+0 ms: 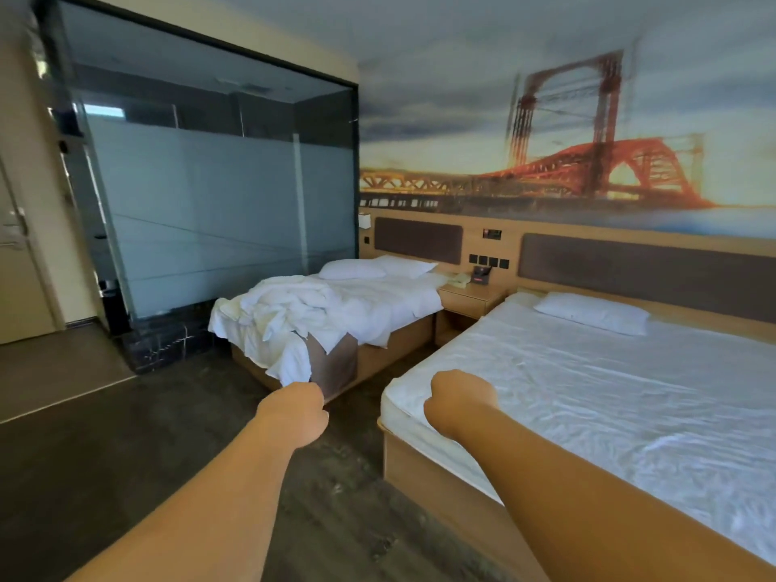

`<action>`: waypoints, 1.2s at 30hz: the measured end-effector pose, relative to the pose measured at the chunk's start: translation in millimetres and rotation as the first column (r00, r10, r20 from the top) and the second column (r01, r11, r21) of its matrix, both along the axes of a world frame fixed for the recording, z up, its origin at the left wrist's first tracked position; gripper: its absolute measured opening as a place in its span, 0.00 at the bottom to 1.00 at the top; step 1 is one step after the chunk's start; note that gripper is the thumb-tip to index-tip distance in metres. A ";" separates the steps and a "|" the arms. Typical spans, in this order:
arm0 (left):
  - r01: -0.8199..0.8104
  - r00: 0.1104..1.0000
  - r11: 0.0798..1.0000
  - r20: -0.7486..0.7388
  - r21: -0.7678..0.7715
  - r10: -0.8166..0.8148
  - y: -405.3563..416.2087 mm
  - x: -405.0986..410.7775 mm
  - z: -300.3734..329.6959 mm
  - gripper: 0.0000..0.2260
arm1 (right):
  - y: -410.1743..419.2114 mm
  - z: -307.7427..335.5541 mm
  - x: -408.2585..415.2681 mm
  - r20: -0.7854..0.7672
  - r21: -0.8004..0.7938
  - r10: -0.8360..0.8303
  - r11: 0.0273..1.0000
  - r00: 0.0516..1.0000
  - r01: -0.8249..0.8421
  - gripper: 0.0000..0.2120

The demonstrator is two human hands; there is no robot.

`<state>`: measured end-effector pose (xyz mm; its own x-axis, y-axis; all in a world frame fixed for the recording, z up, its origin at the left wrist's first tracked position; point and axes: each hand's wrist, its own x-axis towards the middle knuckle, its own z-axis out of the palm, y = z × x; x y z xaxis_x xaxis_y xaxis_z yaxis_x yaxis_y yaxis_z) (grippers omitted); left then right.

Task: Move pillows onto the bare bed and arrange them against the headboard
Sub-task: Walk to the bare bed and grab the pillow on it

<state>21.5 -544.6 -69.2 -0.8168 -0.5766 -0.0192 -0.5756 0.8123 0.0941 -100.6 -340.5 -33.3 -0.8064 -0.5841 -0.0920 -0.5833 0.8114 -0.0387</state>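
Head view: my left hand and right hand are both stretched out ahead, fingers curled into fists with nothing in them. One pillow already lies on the bare bed, close to its headboard. Two more pillows sit at the head of the far bed, beside the rumpled duvet. I judge them light, soft and floppy, likely to sag if pinched at a corner, so I would grip each along a long edge or scoop underneath with both hands.
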 end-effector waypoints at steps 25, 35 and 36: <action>-0.197 0.975 0.961 0.068 -0.193 0.213 -275.0 -249.6 37.1 0.13 | -280.3 0.7 -335.6 -0.050 -0.136 0.127 0.982 0.991 -0.133 0.06; -0.158 0.977 0.980 0.123 -0.121 0.173 -413.6 -345.6 -14.2 0.10 | -414.4 -44.3 -428.2 -0.021 -0.002 0.179 0.984 0.984 -0.179 0.05; -0.162 0.978 0.980 0.112 -0.119 0.175 -436.3 -356.8 -17.5 0.10 | -433.8 -45.4 -438.3 -0.039 0.032 0.186 0.982 0.982 -0.185 0.04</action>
<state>-335.4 -981.0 -86.7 -0.7030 -0.7100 -0.0414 -0.7069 0.7040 -0.0684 -538.9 -774.3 -78.7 -0.6877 -0.7217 -0.0790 -0.7245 0.6892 0.0100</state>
